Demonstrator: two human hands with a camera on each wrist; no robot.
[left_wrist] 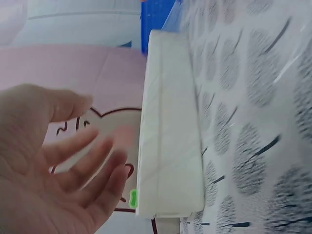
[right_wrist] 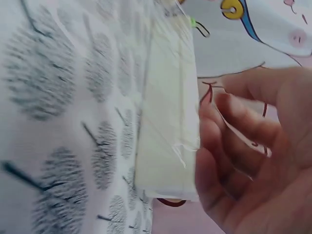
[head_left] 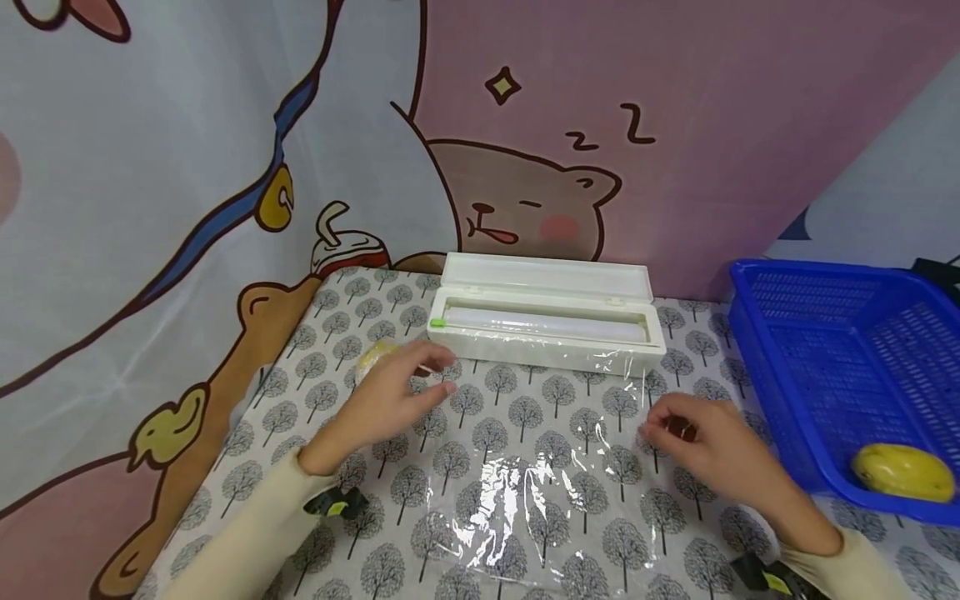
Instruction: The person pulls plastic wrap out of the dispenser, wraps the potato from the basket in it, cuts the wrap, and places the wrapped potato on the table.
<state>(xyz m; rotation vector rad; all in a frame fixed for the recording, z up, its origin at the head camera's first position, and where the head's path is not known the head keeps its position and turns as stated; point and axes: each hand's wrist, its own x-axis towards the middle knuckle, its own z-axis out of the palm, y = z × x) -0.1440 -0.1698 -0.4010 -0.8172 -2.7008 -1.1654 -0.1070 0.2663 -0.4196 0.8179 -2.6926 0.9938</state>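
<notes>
since the cling film (head_left: 498, 500) before its dispenser box (head_left: 547, 354) looks light and clingy, i'd pinch its edges; my left hand (head_left: 393, 390) is relaxed, empty; whether my right hand (head_left: 716, 443) pinches film, i can't tell.

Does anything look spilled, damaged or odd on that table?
Nothing looks spilled or damaged. The oddest sight is the bright, wet-looking glare over the middle of the tablecloth; it appears to be light on wrinkled clear film running from the white box, whose lid stands open.
</notes>
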